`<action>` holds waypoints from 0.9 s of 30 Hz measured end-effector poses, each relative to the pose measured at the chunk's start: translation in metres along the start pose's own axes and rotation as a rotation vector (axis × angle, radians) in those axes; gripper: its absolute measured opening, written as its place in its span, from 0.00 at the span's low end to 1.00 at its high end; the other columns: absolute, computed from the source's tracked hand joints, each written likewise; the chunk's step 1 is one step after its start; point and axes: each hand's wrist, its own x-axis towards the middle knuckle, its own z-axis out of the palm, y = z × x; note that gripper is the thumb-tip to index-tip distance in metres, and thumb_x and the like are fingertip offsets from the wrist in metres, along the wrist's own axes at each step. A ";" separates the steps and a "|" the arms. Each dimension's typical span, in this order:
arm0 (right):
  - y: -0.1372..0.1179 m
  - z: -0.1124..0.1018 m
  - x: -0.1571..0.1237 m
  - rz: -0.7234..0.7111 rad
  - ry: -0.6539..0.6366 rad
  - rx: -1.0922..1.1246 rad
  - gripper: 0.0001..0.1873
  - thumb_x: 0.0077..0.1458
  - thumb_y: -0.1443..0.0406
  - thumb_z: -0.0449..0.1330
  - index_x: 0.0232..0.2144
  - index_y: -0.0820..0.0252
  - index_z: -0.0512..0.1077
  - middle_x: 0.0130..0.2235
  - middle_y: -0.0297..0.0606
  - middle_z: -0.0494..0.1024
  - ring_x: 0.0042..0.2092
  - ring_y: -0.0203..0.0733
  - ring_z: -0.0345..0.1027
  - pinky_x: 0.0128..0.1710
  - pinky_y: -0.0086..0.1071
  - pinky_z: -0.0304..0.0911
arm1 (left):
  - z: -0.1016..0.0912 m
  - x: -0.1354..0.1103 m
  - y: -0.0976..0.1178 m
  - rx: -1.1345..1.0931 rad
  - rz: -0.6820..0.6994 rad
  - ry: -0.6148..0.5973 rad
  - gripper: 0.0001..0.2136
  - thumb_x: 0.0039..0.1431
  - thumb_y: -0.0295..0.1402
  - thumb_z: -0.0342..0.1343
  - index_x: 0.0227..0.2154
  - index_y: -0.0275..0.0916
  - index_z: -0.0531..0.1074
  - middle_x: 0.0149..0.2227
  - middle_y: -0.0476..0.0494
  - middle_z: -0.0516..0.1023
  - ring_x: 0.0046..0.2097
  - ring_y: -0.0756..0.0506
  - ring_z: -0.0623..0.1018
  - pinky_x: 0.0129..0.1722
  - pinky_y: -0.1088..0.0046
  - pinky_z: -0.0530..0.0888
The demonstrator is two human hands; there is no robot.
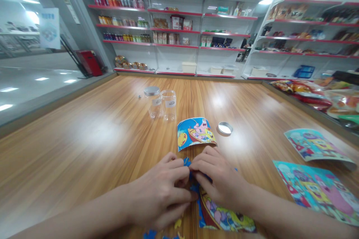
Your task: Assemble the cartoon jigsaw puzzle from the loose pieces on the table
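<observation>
On the table a partly joined jigsaw puzzle lies before me, blue with cartoon figures. My right hand rests over its upper left part, fingertips bent together at the edge. Beside it, my left hand is curled, its fingers and thumb against a blue puzzle piece that shows between the hands. Fingers cover most of that spot. Loose yellow pieces and blue pieces lie below my left hand. Just beyond stands a curved picture card with a similar boat scene.
Two clear jars, one lidded and one open, stand farther back. A metal lid lies right of the card. Two turquoise picture sheets are at the right. Snack bags and stocked shelves line the far side.
</observation>
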 end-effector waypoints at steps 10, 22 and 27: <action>0.001 -0.011 -0.003 0.022 0.125 0.019 0.08 0.57 0.73 0.55 0.36 0.60 0.73 0.33 0.39 0.72 0.38 0.45 0.62 0.41 0.41 0.56 | 0.017 -0.008 -0.028 0.007 -0.358 0.318 0.10 0.64 0.29 0.56 0.46 0.43 0.77 0.40 0.43 0.68 0.41 0.44 0.69 0.41 0.63 0.65; -0.008 -0.011 -0.006 -0.104 -0.094 -0.031 0.11 0.59 0.72 0.54 0.39 0.59 0.75 0.33 0.39 0.70 0.36 0.44 0.58 0.37 0.41 0.51 | 0.016 -0.007 -0.029 -0.037 -0.465 0.264 0.10 0.61 0.29 0.58 0.43 0.48 0.79 0.42 0.44 0.68 0.45 0.43 0.71 0.46 0.60 0.66; -0.022 -0.016 -0.009 -0.227 -0.261 -0.042 0.14 0.58 0.70 0.55 0.46 0.55 0.74 0.37 0.39 0.70 0.38 0.45 0.57 0.38 0.40 0.50 | 0.014 -0.005 -0.028 -0.057 -0.479 0.271 0.11 0.61 0.27 0.57 0.42 0.47 0.80 0.42 0.44 0.69 0.46 0.44 0.72 0.47 0.60 0.66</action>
